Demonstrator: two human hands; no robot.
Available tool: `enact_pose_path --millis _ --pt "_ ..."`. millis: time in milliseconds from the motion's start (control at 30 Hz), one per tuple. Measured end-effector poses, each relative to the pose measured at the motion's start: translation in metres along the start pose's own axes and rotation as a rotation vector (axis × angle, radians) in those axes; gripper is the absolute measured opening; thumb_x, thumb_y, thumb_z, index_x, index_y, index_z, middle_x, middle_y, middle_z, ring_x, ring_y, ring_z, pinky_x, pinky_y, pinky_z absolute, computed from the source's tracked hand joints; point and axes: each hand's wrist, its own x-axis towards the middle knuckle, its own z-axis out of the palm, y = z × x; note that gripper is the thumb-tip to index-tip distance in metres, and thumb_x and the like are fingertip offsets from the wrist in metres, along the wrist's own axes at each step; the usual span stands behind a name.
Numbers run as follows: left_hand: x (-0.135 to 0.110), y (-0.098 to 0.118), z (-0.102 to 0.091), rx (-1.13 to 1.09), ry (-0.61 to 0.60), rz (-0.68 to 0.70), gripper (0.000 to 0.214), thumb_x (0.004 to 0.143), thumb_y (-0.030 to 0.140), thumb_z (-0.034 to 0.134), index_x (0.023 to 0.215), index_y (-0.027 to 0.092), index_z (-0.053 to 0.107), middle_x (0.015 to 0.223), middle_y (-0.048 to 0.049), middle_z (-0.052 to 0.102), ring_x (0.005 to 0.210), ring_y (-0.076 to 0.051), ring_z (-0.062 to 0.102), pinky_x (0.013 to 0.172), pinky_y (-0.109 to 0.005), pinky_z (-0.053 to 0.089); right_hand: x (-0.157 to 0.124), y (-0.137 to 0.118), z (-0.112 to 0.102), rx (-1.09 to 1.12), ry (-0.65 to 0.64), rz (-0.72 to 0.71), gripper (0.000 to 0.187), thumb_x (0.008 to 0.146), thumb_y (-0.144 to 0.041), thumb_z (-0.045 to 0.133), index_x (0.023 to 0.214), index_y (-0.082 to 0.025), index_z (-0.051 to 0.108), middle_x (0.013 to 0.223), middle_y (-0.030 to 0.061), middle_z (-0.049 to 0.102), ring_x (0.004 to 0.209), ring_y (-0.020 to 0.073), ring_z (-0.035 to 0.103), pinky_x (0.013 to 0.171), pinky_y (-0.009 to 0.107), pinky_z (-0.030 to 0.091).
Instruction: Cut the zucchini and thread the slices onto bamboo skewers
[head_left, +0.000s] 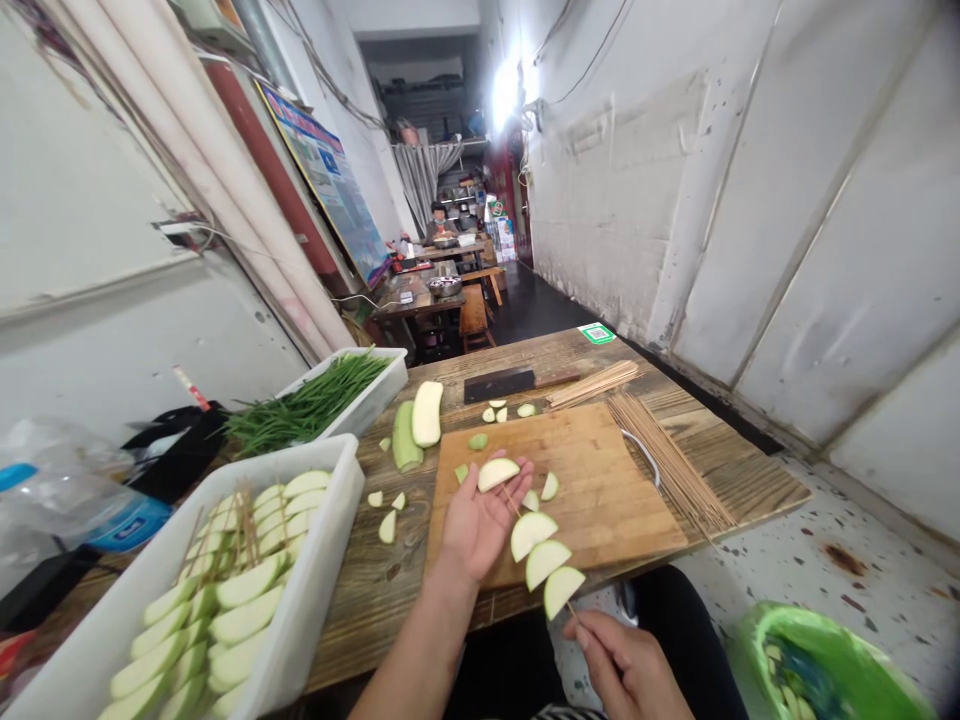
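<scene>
Right hand (pixel 626 665), beyond the table's (pixel 390 590) near edge, pinches the thin bamboo skewer (pixel 571 607) at its butt, probably to leave the shaft free. Three pale, smooth-cut half-moon slices (pixel 545 560) sit threaded on it. Left hand (pixel 476 525), at the wooden cutting board's (pixel 600 490) near-left corner, pinches the fourth slice (pixel 497 472) at the skewer tip.

Bright far lamp glare, warped edges

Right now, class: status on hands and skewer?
Left hand holding pale half-moon vegetable slice. Right hand gripping thin bamboo skewer, three slices threaded. Wooden board beneath.
</scene>
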Motion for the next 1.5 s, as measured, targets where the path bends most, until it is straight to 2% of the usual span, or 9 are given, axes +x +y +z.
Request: enact_pose_path --millis 367,600,800,867,967,1067,1133,1300,1500 --pt "0.001 -0.003 -0.003 0.005 0.005 0.035 0.028 0.088 0.030 0.041 0.102 0.010 0.056 0.102 -0.0193 0.064 0.104 -0.028 0.059 0.087 -0.042 0.050 -0.001 0.001 0.001 0.027 -0.008 0.029 0.031 0.093 -0.030 0.034 0.079 -0.018 0.058 0.064 0.0025 0.060 0.056 0.0142 0.057 0.054 0.020 0.043" --pt "0.000 -0.004 -0.001 0.020 0.000 0.040 0.029 0.088 0.028 0.041 0.103 0.009 0.056 0.101 -0.0199 0.065 0.103 -0.027 0.060 0.088 -0.039 0.050 0.001 -0.002 0.001 0.038 0.002 0.027 0.032 0.093 -0.031 0.034 0.078 -0.017 0.058 0.063 0.0029 0.061 0.054 0.0143 0.057 0.053 0.020 0.043" --pt "0.000 -0.003 -0.002 0.089 0.024 0.033 0.026 0.086 0.024 0.046 0.103 0.008 0.056 0.099 -0.0195 0.066 0.099 -0.026 0.062 0.087 -0.038 0.050 0.000 0.001 0.002 0.072 0.006 0.033 0.032 0.092 -0.033 0.036 0.076 -0.017 0.059 0.061 0.0020 0.058 0.053 0.0136 0.052 0.052 0.020 0.042" --pt "0.001 -0.003 -0.002 0.116 0.032 0.026 0.026 0.085 0.023 0.047 0.102 0.007 0.057 0.100 -0.0199 0.066 0.098 -0.026 0.063 0.088 -0.038 0.049 0.000 0.001 0.003 0.125 -0.002 0.081 0.032 0.091 -0.037 0.037 0.082 -0.017 0.060 0.058 -0.0002 0.053 0.050 0.0126 0.047 0.049 0.020 0.039" --pt "0.003 -0.006 -0.001 0.156 0.026 0.041 0.023 0.085 0.021 0.049 0.100 0.007 0.057 0.104 -0.0199 0.065 0.097 -0.026 0.063 0.089 -0.039 0.049 0.002 0.001 0.008 0.351 -0.030 0.215 0.037 0.089 -0.047 0.040 0.092 -0.015 0.058 0.050 -0.0069 0.036 0.042 0.0089 0.032 0.039 0.018 0.028" --pt "0.004 -0.010 0.001 0.212 0.022 0.083 0.019 0.084 0.020 0.051 0.095 0.006 0.057 0.105 -0.0205 0.065 0.096 -0.027 0.063 0.088 -0.041 0.050 0.004 0.000 0.012 0.570 -0.076 0.413 0.045 0.086 -0.056 0.040 0.089 -0.015 0.057 0.042 -0.0112 0.028 0.034 0.0059 0.021 0.032 0.017 0.016" --pt "0.005 -0.013 0.002 0.246 0.023 0.104 0.016 0.084 0.019 0.052 0.091 0.006 0.057 0.104 -0.0213 0.065 0.095 -0.028 0.064 0.087 -0.042 0.050 0.005 0.002 0.014 0.614 -0.062 0.487 0.047 0.084 -0.059 0.041 0.085 -0.015 0.057 0.037 -0.0119 0.029 0.030 0.0051 0.020 0.031 0.016 0.012" --pt "0.006 -0.016 0.004 0.275 0.034 0.139 0.017 0.083 0.017 0.053 0.098 0.009 0.055 0.100 -0.0194 0.066 0.091 -0.026 0.065 0.085 -0.043 0.051 0.003 0.005 0.019 0.600 0.070 0.377 0.041 0.083 -0.054 0.048 0.077 -0.015 0.057 0.039 -0.0117 0.026 0.033 0.0047 0.021 0.035 0.017 0.015" --pt "0.006 -0.017 0.010 0.251 0.032 0.154 0.015 0.084 0.013 0.050 0.096 0.007 0.057 0.099 -0.0197 0.067 0.093 -0.025 0.065 0.087 -0.038 0.051 0.001 -0.002 0.017 0.612 0.095 0.325 0.037 0.086 -0.049 0.046 0.074 -0.015 0.057 0.043 -0.0108 0.021 0.038 0.0051 0.018 0.037 0.019 0.012"
